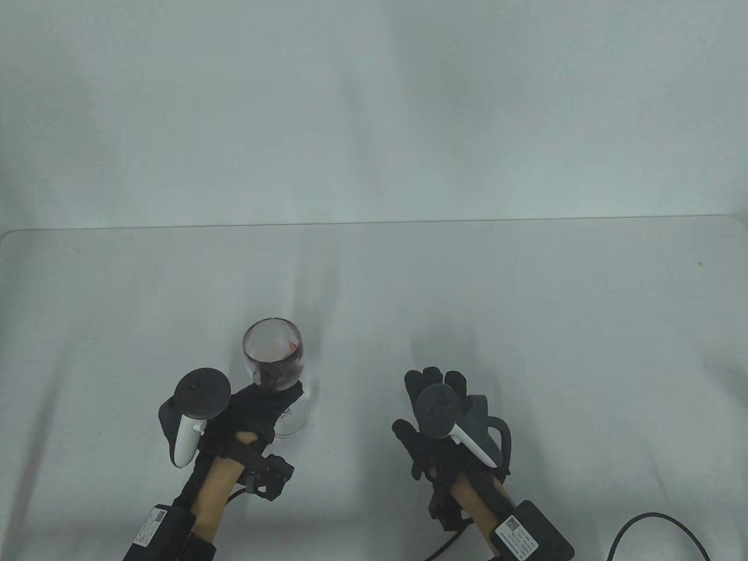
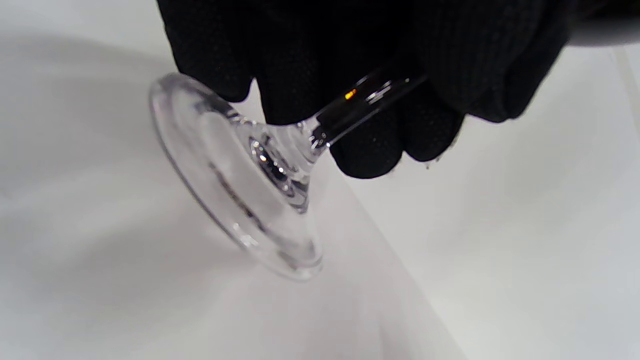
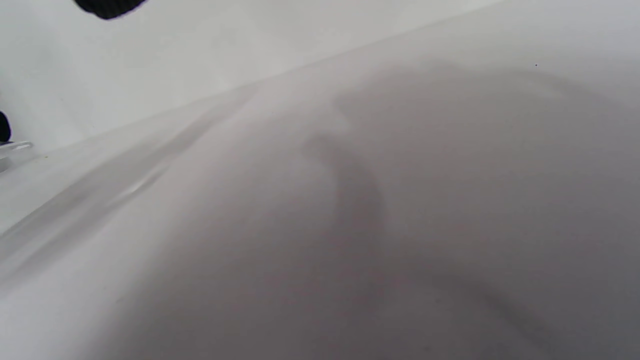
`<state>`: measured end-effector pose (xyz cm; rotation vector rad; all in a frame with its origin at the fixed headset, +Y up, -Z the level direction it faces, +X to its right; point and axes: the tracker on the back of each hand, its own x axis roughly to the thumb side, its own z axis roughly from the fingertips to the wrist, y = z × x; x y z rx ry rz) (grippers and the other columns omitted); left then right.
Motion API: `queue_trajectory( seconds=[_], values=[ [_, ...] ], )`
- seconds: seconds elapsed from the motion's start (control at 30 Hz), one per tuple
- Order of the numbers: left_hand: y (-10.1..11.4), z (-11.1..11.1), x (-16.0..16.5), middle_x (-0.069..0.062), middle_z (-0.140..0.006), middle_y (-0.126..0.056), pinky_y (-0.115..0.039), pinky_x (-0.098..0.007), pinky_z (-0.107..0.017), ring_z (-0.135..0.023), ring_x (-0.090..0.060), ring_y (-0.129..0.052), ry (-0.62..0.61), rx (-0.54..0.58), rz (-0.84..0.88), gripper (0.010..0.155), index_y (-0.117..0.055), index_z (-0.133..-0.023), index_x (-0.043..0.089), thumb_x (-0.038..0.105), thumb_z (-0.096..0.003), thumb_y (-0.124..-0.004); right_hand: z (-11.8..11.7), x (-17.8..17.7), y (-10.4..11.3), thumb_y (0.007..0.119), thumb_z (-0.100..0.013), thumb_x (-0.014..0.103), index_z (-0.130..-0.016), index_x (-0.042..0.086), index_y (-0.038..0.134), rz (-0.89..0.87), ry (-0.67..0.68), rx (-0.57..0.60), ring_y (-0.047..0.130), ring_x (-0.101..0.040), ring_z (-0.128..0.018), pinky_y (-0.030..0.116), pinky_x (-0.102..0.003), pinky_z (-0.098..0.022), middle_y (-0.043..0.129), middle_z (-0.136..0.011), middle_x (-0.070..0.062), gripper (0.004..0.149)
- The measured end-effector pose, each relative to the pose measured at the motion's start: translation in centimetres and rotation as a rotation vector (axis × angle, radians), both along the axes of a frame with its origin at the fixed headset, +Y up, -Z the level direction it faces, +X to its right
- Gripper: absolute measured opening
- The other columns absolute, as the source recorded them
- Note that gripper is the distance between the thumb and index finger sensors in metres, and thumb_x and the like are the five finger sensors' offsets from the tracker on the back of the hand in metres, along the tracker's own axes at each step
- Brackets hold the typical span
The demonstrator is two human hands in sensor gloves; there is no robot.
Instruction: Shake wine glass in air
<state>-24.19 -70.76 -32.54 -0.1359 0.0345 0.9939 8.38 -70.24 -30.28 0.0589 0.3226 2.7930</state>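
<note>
A clear wine glass [image 1: 273, 356] with a little red liquid in its bowl is held in the air, tilted, at the near left of the white table [image 1: 526, 304]. My left hand [image 1: 260, 406] grips its stem; in the left wrist view the gloved fingers [image 2: 370, 145] wrap the stem [image 2: 365, 102] just above the round foot [image 2: 235, 185], which is off the table. My right hand [image 1: 435, 391] rests flat on the table, fingers spread, holding nothing. In the right wrist view only a fingertip [image 3: 107, 6] shows at the top edge.
The table's far edge [image 1: 374, 222] meets a white wall. A black cable [image 1: 654, 523] loops at the near right corner. Part of the glass foot [image 3: 12, 147] shows at the left edge of the right wrist view.
</note>
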Motion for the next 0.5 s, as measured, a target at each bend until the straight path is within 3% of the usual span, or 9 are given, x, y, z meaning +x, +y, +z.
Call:
queue_trajectory(
  seconds=[0.33, 0.5],
  values=[
    [-0.2, 0.06, 0.38, 0.008, -0.085, -0.098, -0.071, -0.048, -0.069, -0.087, -0.02, -0.094, -0.066, -0.004, -0.034, 0.04, -0.089, -0.08, 0.037, 0.046, -0.0419, -0.084, -0.06, -0.04, -0.08, 0.06, -0.037, 0.063, -0.096, 0.038, 0.016, -0.002, -0.001, -0.001, 0.017, -0.033, -0.109, 0.027, -0.065, -0.072, 0.016, -0.112, 0.008, 0.078],
    [-0.19, 0.05, 0.23, 0.007, -0.085, -0.098, -0.071, -0.048, -0.068, -0.087, -0.021, -0.094, -0.034, -0.006, -0.003, 0.04, -0.089, -0.08, 0.037, 0.045, -0.0419, -0.084, -0.01, -0.03, -0.07, 0.06, -0.037, 0.063, -0.096, 0.038, 0.015, 0.001, 0.0, -0.004, 0.016, -0.033, -0.109, 0.027, -0.065, -0.072, 0.016, -0.112, 0.009, 0.078]
  ],
)
